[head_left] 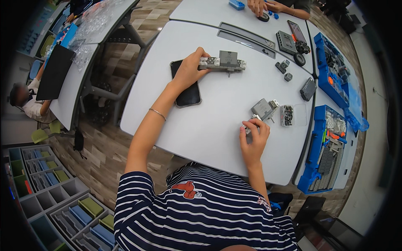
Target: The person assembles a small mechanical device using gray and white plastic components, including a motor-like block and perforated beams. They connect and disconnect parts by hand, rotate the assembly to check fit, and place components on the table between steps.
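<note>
My left hand (189,70) is closed on the left end of a grey building-brick motor assembly (228,59), which has pale perforated beams along its base and a short axle pointing toward me. Under that wrist lies a black smartphone (191,95), partly covered by the hand. To the right and nearer to me, my right hand (253,141) grips the lower end of a similar grey motor assembly (262,108) between thumb and fingers. Beside it stands a small see-through box (287,115) of tiny dark and grey connector pieces, its lid folded open to the right.
The white table (197,134) also bears small grey blocks (282,66), a dark grey part (308,89), a controller brick (286,42) and wheels (299,59). Blue parts bins (312,154) line the right side. Across the table, another person's hands (257,6) handle a wheel (264,17).
</note>
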{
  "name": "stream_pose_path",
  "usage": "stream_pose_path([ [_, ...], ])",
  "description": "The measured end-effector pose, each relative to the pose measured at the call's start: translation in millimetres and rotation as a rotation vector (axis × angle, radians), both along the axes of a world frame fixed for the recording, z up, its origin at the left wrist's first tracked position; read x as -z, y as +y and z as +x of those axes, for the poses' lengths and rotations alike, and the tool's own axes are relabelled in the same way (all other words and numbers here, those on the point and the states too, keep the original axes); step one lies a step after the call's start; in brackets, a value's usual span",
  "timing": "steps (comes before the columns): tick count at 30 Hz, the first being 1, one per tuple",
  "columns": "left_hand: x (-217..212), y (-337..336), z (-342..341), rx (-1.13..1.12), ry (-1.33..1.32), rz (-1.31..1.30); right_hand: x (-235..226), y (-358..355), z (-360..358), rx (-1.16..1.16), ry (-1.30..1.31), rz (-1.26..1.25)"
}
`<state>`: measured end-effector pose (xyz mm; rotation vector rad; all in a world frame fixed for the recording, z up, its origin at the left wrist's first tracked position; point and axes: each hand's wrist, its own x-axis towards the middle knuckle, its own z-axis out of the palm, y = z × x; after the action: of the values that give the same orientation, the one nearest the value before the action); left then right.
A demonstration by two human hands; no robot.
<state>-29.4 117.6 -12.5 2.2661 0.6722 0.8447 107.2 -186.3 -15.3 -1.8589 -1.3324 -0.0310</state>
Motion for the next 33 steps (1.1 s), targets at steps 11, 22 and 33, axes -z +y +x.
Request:
stream_pose_path([
  [11,1.5,-4.0,-1.0,0.091,-0.113,-0.285,-1.4,1.7,-0.1,-0.009,0.035,0.005],
  [22,-1.6,-7.4,-0.1,0.185,-0.209,-0.298,-2.1,2.7,-0.3,-0.007,0.038,0.01],
  [33,1.6,-4.4,-2.8,0.136,-0.093,-0.147,-1.2,3.1,-4.6,0.018,-0.032,-0.041],
])
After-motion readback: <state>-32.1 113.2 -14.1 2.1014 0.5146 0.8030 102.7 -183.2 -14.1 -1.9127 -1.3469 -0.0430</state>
